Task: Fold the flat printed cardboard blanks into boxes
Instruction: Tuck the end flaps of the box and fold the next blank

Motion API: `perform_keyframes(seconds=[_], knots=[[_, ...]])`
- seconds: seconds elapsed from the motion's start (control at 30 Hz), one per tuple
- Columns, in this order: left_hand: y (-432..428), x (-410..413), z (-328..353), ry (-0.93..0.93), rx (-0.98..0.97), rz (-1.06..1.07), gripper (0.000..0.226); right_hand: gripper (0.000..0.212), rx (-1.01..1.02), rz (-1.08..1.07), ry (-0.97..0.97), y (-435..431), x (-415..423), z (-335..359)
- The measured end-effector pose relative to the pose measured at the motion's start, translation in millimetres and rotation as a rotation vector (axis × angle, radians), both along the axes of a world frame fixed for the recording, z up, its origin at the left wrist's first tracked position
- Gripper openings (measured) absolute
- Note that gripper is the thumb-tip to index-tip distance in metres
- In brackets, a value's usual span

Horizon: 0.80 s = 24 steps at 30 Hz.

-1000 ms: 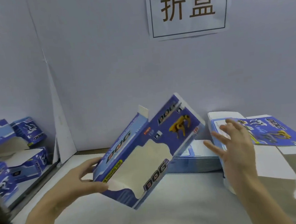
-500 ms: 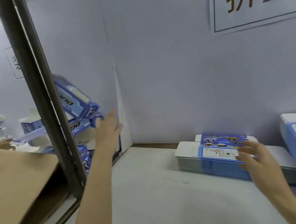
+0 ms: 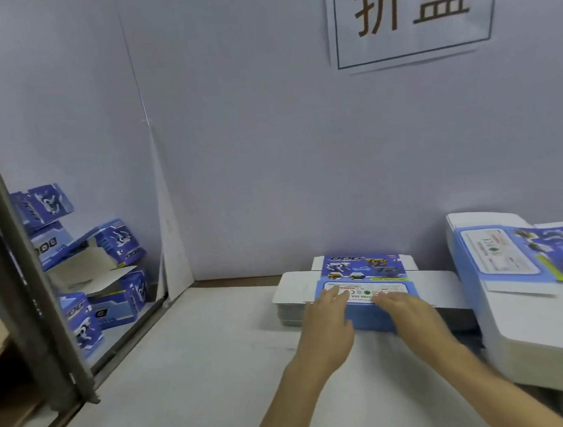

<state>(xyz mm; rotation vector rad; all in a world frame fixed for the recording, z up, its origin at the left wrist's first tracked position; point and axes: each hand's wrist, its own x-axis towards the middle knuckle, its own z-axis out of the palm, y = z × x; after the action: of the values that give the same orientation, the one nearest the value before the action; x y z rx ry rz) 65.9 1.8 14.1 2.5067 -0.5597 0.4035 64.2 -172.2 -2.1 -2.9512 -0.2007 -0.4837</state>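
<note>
Both hands are down on the low stack of flat blanks [image 3: 365, 275] lying at about one o'clock on the white table [image 3: 186, 377]. The left hand [image 3: 325, 322] lies flat with straight fingers on its near edge, and the right hand [image 3: 408, 311] likewise, though its fingertips blur. A taller stack [image 3: 504, 260] at three o'clock is cut off. Folded boxes [image 3: 106, 264] are piled at nine o'clock, partly behind a metal post [image 3: 21, 273].

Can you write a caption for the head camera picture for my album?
Both hands, left hand and right hand, rest on the stack of flat blanks.
</note>
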Motion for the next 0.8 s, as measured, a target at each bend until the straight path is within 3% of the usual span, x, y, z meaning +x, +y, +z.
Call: perform_keyframes(seconds=[0.27,0.4,0.53,0.57,0.63,0.7,0.8], knots=[[-17,13,-15,-0.055,0.271,0.040,0.055,0.056,-0.107,0.019,-0.017,-10,5,-1],[-18,18,-19,-0.063,0.342,0.071,0.056,0.042,-0.070,0.047,-0.077,-7,-5,1],[-16,19,-28,-0.073,0.374,0.078,0.052,0.032,-0.025,0.058,-0.284,-2,-21,6],[-14,19,-27,-0.086,0.375,0.062,0.049,0.027,0.007,0.035,-0.229,1,-25,5],[-5,17,-21,-0.156,0.339,0.003,0.043,0.024,0.096,0.022,-0.114,11,-30,8],[7,11,-7,-0.293,0.216,-0.044,0.036,0.022,0.142,0.070,-0.192,15,-35,13],[35,-1,18,-0.491,-0.003,0.085,0.032,0.039,0.211,0.180,-0.600,21,-50,35]])
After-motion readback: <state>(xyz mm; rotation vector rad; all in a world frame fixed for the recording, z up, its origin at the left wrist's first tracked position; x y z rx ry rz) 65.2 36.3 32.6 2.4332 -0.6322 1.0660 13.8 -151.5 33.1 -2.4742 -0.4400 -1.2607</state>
